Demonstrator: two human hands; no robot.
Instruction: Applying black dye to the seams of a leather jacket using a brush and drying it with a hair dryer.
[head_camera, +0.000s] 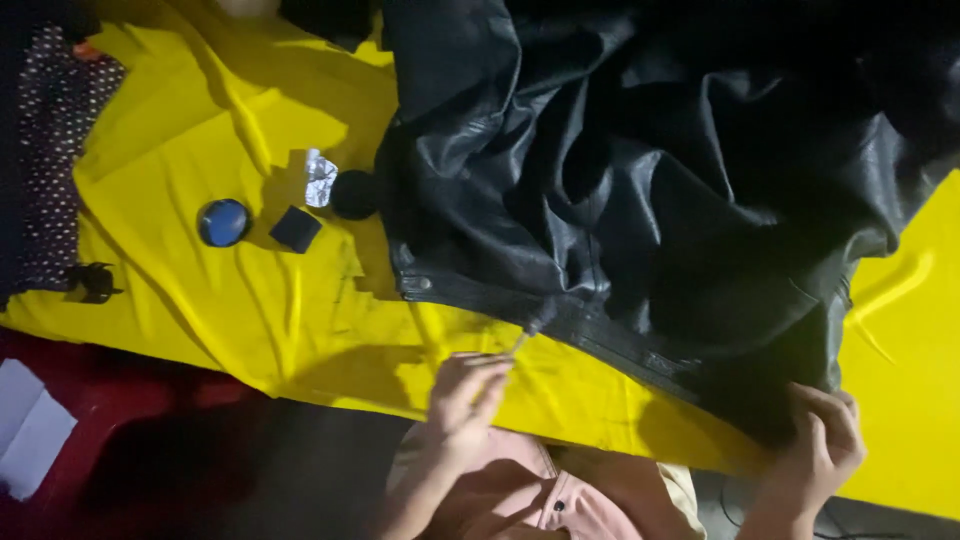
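Fingers of left hand (468, 392) pinch a small brush (530, 328) at the hem of the black leather jacket (620, 200) on yellow cloth (250, 300), right hand (820, 445) gripping the hem corner; best worked in short strokes, hem taut

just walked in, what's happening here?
A person is working on a black leather jacket spread over a yellow cloth. The left hand holds a small brush at the jacket's hem; the right hand grips the hem's corner. A blue round tin sits nearby.
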